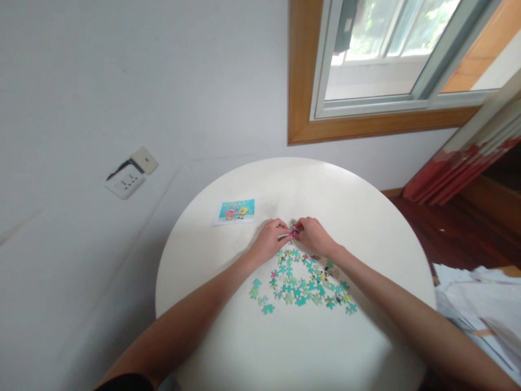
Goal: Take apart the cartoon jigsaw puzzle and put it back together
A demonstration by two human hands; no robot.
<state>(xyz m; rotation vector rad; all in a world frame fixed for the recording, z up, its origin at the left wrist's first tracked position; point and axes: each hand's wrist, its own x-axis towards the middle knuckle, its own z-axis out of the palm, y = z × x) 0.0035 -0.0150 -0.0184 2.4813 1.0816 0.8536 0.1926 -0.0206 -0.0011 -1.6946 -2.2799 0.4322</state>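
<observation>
Both my hands meet near the middle of a round white table (325, 184). My left hand (272, 237) pinches a pink jigsaw piece (292, 234) from the left. From the right, the bent fingers of my right hand (314, 235) close on the same small pink and purple cluster. Fingers cover much of it, so I cannot tell how many pieces are joined. Just below my hands lies a loose spread of jigsaw pieces (301, 300), mostly turquoise with some yellow, pink and dark ones. A few more pieces show just beyond my fingertips.
A small picture card (238, 210) with cartoon figures lies at the table's left. A wall with a socket (126, 180) stands behind, and a framed window (301, 122) is at the upper right. Papers (480, 298) are piled right of the table, near a red curtain (439, 179).
</observation>
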